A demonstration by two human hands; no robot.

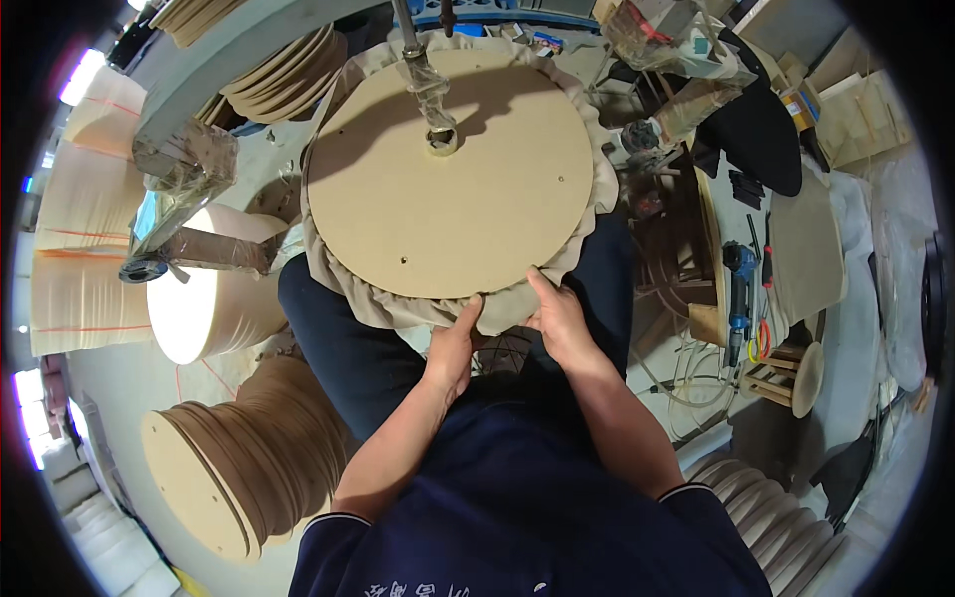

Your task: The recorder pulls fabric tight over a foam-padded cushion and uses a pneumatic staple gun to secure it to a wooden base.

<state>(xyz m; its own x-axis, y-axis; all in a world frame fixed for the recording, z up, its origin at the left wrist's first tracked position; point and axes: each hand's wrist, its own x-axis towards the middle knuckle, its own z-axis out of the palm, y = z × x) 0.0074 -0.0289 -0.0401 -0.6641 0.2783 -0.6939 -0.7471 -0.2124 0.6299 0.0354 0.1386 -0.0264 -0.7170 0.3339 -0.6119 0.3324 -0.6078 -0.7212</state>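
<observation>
Over the person's lap, a smooth round fibreboard disc (453, 174) lies flat, ringed by gathered beige fabric (418, 308). Left hand (456, 343) and right hand (559, 320) pinch the ruffled cloth at the near edge, fingers closed on it. A clamp rod (426, 85) presses the centre.

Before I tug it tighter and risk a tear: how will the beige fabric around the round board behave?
The fabric is probably floppy: it gathers in pleats round the board. It likely slides if released, since both hands, left hand and right hand, pinch it at the near edge.
</observation>
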